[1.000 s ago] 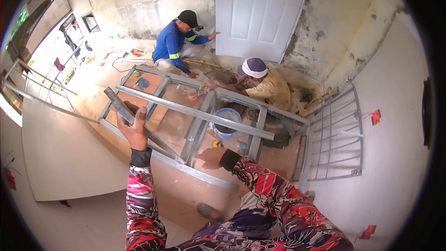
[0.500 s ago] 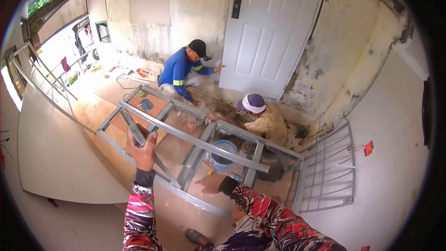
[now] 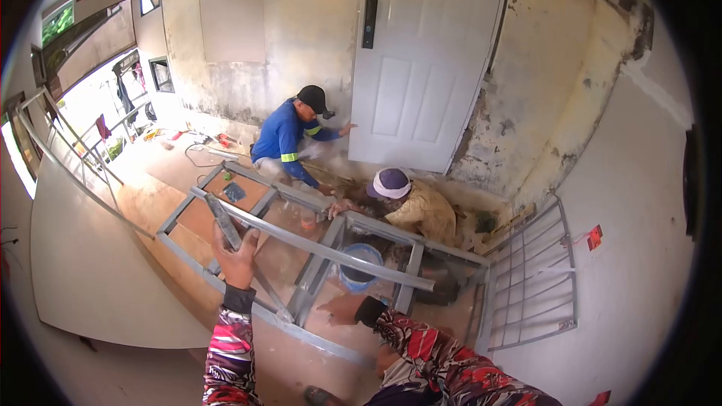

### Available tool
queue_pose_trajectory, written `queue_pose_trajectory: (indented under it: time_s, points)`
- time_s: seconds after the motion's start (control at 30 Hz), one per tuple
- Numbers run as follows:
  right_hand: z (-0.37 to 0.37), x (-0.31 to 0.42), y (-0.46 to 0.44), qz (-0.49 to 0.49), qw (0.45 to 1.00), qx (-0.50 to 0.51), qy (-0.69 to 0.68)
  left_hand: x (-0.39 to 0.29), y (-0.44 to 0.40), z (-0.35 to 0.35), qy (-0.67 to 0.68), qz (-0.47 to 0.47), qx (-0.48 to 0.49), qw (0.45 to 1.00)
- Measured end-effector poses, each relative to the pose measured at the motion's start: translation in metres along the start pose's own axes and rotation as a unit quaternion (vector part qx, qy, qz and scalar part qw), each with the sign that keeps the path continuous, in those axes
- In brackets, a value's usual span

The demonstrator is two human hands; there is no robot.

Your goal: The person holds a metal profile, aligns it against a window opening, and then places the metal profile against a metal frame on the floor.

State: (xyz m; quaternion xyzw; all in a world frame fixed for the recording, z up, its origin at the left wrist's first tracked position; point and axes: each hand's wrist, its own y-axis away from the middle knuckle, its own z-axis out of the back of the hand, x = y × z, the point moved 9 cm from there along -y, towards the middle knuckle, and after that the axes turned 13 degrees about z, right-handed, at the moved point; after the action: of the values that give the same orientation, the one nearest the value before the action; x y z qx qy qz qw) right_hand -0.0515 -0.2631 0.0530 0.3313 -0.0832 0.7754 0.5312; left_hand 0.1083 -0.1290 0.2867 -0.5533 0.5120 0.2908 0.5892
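Note:
My left hand [image 3: 238, 262] is wrapped round a flat grey bar [image 3: 222, 221], which tilts up and away over a metal frame [image 3: 301, 302]. The bar's exact kind is unclear. A long grey metal tube [image 3: 312, 242] lies slantwise across the frame, its far end close to the bar. My right hand [image 3: 343, 309] holds nothing; its fingers stretch out to the left above the frame's near side. Just beyond it stands a blue-rimmed bucket [image 3: 361, 280], seen through the frame's opening.
A person in blue [image 3: 284, 135] crouches with one hand at the white door [image 3: 421, 68]. Another person in a cap [image 3: 421, 210] crouches behind the frame. A wire grille [image 3: 530, 278] leans at the right wall. A large pale board [image 3: 98, 263] stands left, and tools lie behind.
My view has tilted up, so the room sits lower in the picture. The person in the cap has leaned slightly left. My left hand keeps its hold on the bar.

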Motion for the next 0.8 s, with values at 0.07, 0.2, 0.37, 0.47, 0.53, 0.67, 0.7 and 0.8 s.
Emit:
queue_pose_trajectory:
  time_s: [0.07,0.2,0.37,0.47,0.53,0.67,0.7,0.8]
  points:
    - [0.004,0.005,0.004,-0.041,0.998,0.048,-0.003,0.004,-0.001,0.004,-0.007,-0.006,-0.011,1.0]
    - [-0.012,-0.02,-0.006,0.019,0.999,-0.037,0.021,0.008,-0.004,0.009,-0.027,-0.03,-0.028,0.999]
    - [0.002,-0.002,0.0,-0.008,1.0,-0.004,0.008,0.015,-0.004,0.011,-0.038,-0.051,-0.021,0.998]
    - [0.007,0.005,0.001,-0.002,1.0,-0.002,0.019,0.017,-0.002,0.01,-0.01,-0.017,-0.011,1.0]
    - [0.01,0.005,0.002,-0.018,1.0,0.014,0.019,0.018,-0.007,0.008,0.008,-0.007,-0.004,1.0]
    - [0.005,0.001,0.002,-0.033,0.999,0.008,0.018,0.016,-0.005,0.01,0.012,-0.022,-0.005,1.0]
    - [0.004,0.0,0.0,-0.025,0.999,0.006,0.021,0.014,-0.004,0.011,0.012,-0.03,-0.009,0.999]
    - [0.008,0.005,0.002,-0.027,0.999,0.006,0.025,0.016,-0.004,0.01,0.036,-0.003,0.005,0.999]
